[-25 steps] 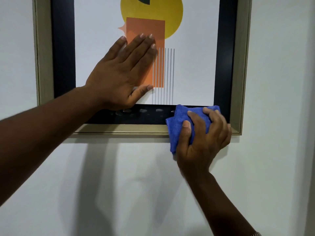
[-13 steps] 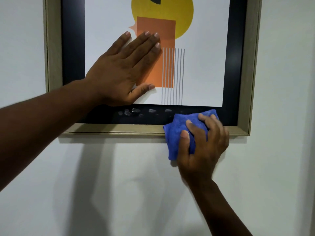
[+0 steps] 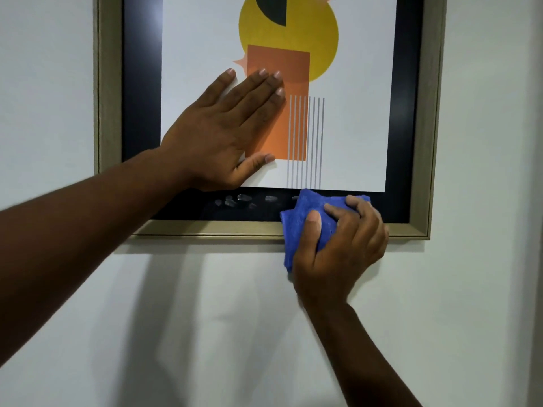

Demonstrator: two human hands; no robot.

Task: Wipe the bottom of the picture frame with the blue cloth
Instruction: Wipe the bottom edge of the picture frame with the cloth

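A picture frame (image 3: 205, 229) with a pale wood rim and a black inner border hangs on a white wall, holding a print with yellow and orange shapes. My left hand (image 3: 226, 133) lies flat and open on the glass, fingers spread over the orange rectangle. My right hand (image 3: 338, 248) grips a bunched blue cloth (image 3: 299, 218) and presses it against the frame's bottom edge, right of centre. The cloth covers part of the black border and the wood rim, and hangs a little below onto the wall. Pale finger smudges (image 3: 241, 199) show on the black border left of the cloth.
The white wall (image 3: 205, 318) surrounds the frame and carries the shadows of my arms below it. The frame's right bottom corner (image 3: 423, 230) sits just right of my right hand.
My right hand has slid the blue cloth leftward along the bottom edge, away from the right corner. My left hand has stayed flat on the glass. The view has shifted slightly.
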